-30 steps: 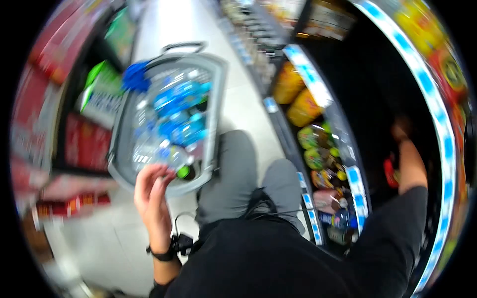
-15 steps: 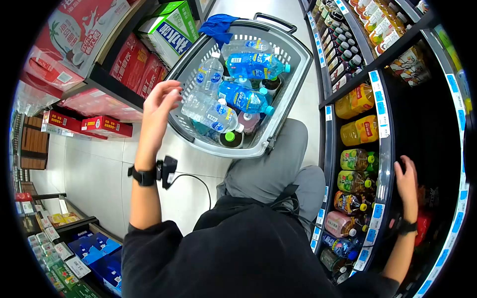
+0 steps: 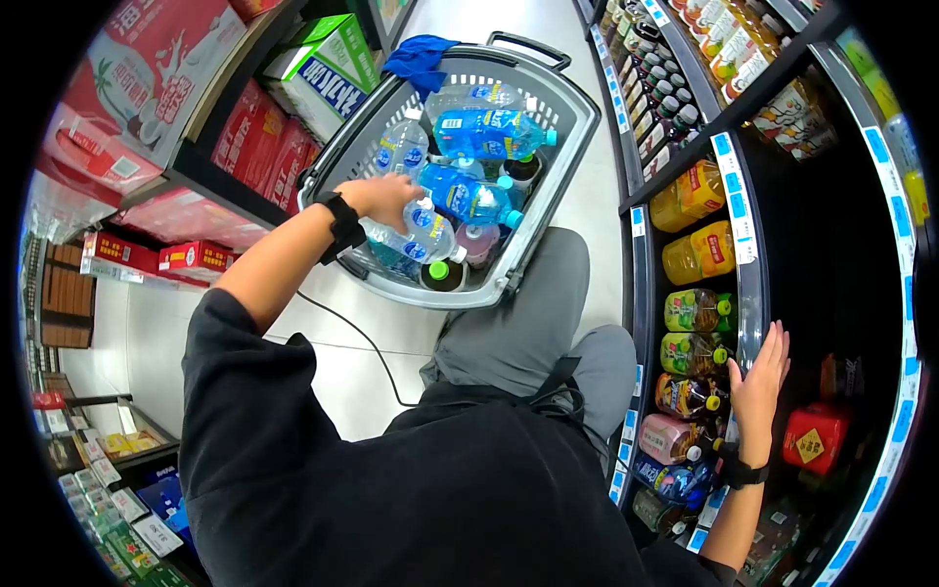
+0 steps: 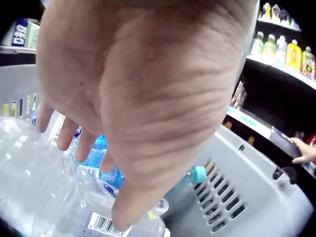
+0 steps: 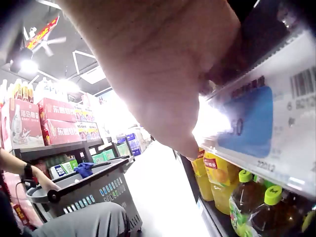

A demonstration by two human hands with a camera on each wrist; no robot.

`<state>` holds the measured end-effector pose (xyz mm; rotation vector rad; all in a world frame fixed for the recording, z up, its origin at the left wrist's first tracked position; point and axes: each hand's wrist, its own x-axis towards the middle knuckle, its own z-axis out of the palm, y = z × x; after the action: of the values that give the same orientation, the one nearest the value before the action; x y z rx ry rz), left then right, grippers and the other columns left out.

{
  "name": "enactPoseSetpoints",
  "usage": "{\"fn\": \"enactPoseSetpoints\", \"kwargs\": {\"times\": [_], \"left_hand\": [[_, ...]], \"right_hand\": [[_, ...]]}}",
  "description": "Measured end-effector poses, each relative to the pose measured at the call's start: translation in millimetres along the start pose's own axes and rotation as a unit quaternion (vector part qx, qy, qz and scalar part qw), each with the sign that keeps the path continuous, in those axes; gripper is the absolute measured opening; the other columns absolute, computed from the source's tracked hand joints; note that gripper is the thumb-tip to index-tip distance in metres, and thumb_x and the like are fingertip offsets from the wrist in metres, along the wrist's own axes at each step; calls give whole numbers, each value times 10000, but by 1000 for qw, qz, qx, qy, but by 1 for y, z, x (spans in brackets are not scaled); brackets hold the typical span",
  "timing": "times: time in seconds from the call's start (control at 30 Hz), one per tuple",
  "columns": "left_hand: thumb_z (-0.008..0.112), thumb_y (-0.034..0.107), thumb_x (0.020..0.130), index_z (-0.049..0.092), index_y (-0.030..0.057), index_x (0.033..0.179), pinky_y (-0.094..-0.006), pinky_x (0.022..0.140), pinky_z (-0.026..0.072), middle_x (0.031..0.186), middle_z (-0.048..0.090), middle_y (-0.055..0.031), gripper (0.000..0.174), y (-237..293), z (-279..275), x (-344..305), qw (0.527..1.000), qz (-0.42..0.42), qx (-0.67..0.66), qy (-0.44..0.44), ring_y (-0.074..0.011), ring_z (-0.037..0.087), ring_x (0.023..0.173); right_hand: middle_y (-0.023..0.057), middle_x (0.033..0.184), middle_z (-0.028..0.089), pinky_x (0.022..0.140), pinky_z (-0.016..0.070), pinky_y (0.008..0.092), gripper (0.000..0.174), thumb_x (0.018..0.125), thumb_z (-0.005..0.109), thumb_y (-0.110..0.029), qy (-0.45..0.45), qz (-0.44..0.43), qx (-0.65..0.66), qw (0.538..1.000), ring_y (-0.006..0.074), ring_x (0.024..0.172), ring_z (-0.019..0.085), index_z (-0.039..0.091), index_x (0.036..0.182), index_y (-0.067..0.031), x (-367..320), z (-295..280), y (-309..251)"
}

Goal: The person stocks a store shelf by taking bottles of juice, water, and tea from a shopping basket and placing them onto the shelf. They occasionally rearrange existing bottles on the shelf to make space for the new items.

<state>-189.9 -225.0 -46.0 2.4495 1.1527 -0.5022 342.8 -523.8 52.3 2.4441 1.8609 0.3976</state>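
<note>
My left hand (image 3: pixel 384 201) reaches into the grey shopping basket (image 3: pixel 564 196), over a clear plastic bottle (image 3: pixel 428 235) lying near its front left. In the left wrist view the fingers (image 4: pixel 66 137) extend down among the bottles, and the thumb lies over a barcode label. Blue-labelled bottles (image 3: pixel 479 134) lie beside it in the basket, and a green-capped bottle (image 3: pixel 445 275) stands in the front corner. On the right, my right hand (image 3: pixel 761 384) rests at the edge of a shelf (image 3: pixel 755 311), fingers straight and holding nothing, close to a price label (image 5: pixel 247 121).
A blue cloth (image 3: pixel 419 64) hangs on the basket's rim. Drink bottles (image 3: pixel 696 311) line the lower right shelf. A red package (image 3: pixel 814 437) sits inside the dark upper shelf. Stacked cartons (image 3: pixel 166 78) stand on the left, and a thin cable (image 3: pixel 367 342) trails from the left wrist.
My left hand has moved from beside the basket's left rim to over the clear bottle. My right hand has come out of the dark shelf to its edge. The red package now shows.
</note>
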Motion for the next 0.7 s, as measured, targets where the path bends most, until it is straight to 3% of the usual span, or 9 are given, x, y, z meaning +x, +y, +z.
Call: {"fn": "enactPoseSetpoints", "kwargs": {"times": [0.07,0.1,0.2,0.4,0.7], "left_hand": [[821,375,625,535,130,1312,-521,972,424,1270,524,-175,784,6,1,13,996,-41,63,-48,-369,464,1231],[854,410,580,491,165,1340,-534,971,408,1297,505,-123,878,7,5,21,993,-50,83,-72,-353,463,1222],[865,474,527,450,185,1367,-568,975,378,1251,529,-161,980,-1,18,37,990,-41,83,-110,-371,466,1215],[871,485,481,451,182,1357,-594,1020,310,1202,544,-177,1018,-10,22,24,988,3,143,-65,-371,473,1204],[888,390,467,476,216,1334,-632,1055,251,1201,544,-145,975,-50,12,27,986,38,137,-85,-354,451,1234]], "right_hand": [[175,1493,329,1131,270,508,826,769,734,-100,27,-7,6,1000,354,1405,277,269,1447,-10,0,2,0],[177,1479,346,1140,267,490,820,761,735,-102,38,-10,7,999,356,1398,286,282,1437,1,0,2,-1],[180,1467,359,1144,267,481,811,760,733,-109,48,-2,-13,999,355,1392,294,290,1428,14,2,5,-2],[194,1423,412,1142,289,452,796,751,737,-112,52,13,-24,998,354,1366,339,311,1406,39,6,6,-4],[220,1399,440,1135,310,433,751,723,718,-32,62,25,-5,998,373,1333,388,355,1377,35,10,11,-2]]}}
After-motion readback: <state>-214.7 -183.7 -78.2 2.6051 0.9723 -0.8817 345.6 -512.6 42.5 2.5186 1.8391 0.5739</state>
